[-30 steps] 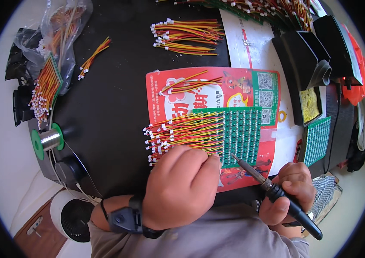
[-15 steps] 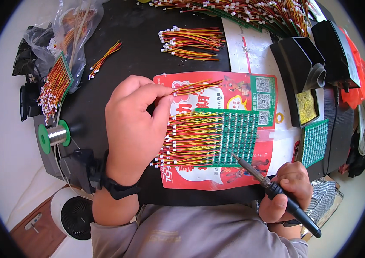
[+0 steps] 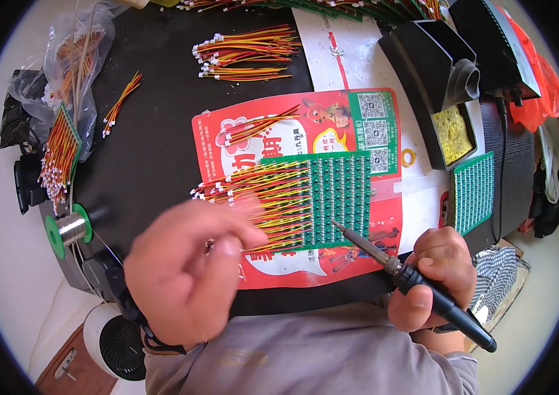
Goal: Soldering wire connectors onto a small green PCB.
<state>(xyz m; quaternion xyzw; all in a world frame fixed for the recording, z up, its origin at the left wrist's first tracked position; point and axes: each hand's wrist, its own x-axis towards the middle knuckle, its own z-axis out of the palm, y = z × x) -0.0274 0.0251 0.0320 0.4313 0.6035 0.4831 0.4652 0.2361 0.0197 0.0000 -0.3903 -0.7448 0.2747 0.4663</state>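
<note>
My right hand is closed around a black soldering iron, its metal tip pointing at the lower part of a green circuit board panel. Whether the tip touches the panel I cannot tell. Red, yellow and dark wires with white connectors run from the panel's left side. Over the lower wire ends, my left hand is partly blurred, with index finger and thumb apart; nothing plainly shows between them. A few loose wires lie above the panel on a red printed sheet.
Bundles of wires lie at the back. A solder spool and wired boards are at left. At right stand a black iron holder with yellow sponge, a black box and another green panel.
My left hand has let go of the loose wires and come down toward the lower wire ends. The whole view has shifted, while my right hand still holds the soldering iron.
</note>
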